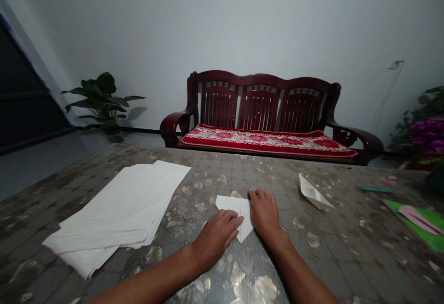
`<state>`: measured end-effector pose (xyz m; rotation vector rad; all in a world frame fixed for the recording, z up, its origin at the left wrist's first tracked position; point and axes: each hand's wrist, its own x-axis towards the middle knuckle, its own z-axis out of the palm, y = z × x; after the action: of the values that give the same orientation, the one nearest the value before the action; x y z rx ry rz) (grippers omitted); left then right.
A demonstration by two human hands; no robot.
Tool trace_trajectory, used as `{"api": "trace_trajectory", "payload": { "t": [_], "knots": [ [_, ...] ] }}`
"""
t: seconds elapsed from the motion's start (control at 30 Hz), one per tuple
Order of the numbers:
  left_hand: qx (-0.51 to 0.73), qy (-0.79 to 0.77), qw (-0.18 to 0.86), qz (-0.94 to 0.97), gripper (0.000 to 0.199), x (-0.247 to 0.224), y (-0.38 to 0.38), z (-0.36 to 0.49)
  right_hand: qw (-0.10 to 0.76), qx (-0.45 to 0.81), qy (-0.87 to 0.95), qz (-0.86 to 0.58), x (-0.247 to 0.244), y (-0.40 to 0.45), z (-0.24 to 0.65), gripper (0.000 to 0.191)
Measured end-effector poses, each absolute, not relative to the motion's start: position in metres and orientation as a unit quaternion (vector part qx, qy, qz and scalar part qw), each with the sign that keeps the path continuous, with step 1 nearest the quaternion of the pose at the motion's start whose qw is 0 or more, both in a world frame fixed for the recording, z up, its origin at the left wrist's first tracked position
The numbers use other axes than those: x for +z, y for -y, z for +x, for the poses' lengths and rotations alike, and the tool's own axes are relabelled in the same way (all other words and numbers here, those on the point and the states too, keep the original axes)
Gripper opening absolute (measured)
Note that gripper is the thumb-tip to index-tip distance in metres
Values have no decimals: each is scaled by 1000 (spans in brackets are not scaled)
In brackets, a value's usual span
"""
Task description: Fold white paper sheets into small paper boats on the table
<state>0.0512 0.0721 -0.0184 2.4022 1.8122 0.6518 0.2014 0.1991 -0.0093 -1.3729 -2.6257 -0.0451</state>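
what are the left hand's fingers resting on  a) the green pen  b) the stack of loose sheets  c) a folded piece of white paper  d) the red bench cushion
C: the fingers of the left hand lie across the folded piece of white paper.

Dim, flat light here, glare flashing off the tabletop (249, 285) at lower center, soft shadow under the right hand (264, 214), edges bowing outward.

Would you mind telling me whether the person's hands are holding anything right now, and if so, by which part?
Nothing is lifted: the left hand lies over the lower left of a folded white paper, and the right hand presses its right edge against the table.
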Motion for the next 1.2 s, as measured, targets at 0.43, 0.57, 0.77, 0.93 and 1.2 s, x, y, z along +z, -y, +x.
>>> {"api": "trace_trajectory", "payload": {
  "t": [0.43,0.57,0.77,0.93,1.2],
  "knots": [
    [212,-558,-10,803,29,-27,-69,50,163,141,889,-405,-5,-210,211,34],
    [212,-562,0,800,31,-29,-69,51,162,148,882,-417,-2,-212,206,34],
    [206,-557,-7,805,32,-28,-68,53,161,163,871,-435,2,-214,201,31],
    [197,-559,-14,805,34,-27,-67,54,171,176,868,-431,8,-215,201,29],
    [220,-549,-38,805,32,-34,-68,54,150,171,885,-406,13,-218,206,25]
  ]
}}
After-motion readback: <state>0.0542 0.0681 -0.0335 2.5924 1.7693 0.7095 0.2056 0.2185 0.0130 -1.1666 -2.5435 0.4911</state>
